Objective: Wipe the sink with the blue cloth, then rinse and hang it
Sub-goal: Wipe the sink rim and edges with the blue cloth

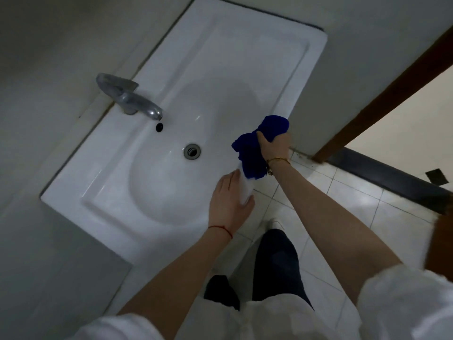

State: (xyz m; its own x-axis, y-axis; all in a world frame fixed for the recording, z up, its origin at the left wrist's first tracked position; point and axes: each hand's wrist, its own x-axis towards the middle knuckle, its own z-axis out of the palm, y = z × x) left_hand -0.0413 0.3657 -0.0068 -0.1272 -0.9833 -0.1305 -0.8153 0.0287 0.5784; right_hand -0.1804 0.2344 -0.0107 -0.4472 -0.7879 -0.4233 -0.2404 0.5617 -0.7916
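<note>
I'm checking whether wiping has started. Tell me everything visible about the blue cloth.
The blue cloth is deep blue, soft-looking fabric, bunched up rather than spread flat. The right hand grips it at the front rim of the white sink, folds bulging above the fingers and hanging below the wrist. Whether it is wet cannot be told.

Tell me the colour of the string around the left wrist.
Red: a thin red string circles the wrist of the left hand, seen in the head view.

white floor tiles (343, 200) | brown door frame (382, 94) | grey wall (49, 45)
</note>
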